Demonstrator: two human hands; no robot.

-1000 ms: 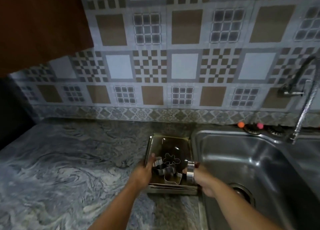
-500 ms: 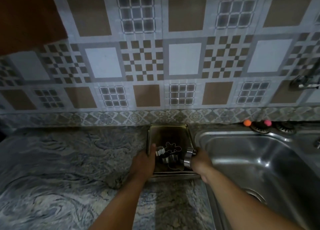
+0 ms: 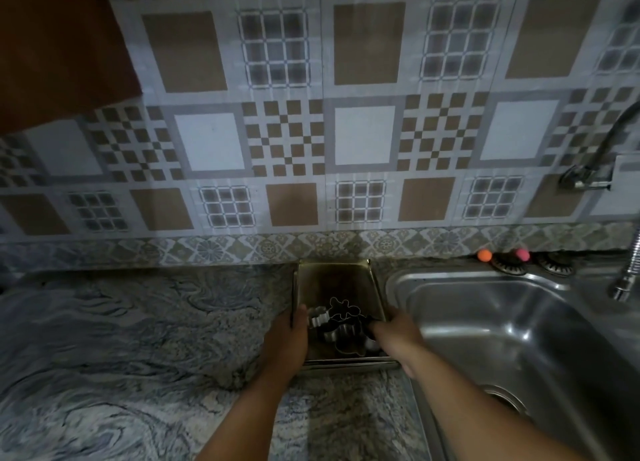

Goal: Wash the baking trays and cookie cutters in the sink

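Head view: compared with half a second ago, the right hand (image 3: pixel 398 332) no longer shows the round ring cutter beside its knuckles; its fingers now reach over the right rim into the tray, and whether they pinch anything cannot be told because the hand hides that spot. The left hand (image 3: pixel 289 339) keeps its place on the left rim. The faucet (image 3: pixel 602 148) has come further into the right edge of the frame.

The stack of baking trays (image 3: pixel 337 277) sits at centre frame on the marbled surface (image 3: pixel 121 339), just beside the left edge of the steel sink (image 3: pixel 519 339). In the top tray lie metal cookie cutters (image 3: pixel 341 325), clustered in its lower half: one gingerbread-man outline and others with scalloped edges, overlapping one another. The sink basin shows only its drain at lower right.

The left hand grips the tray's left side, thumb curled over the rim and touching the nearest cutter. The cutters lie between the two hands, the tray's near edge just above both wrists in the frame.
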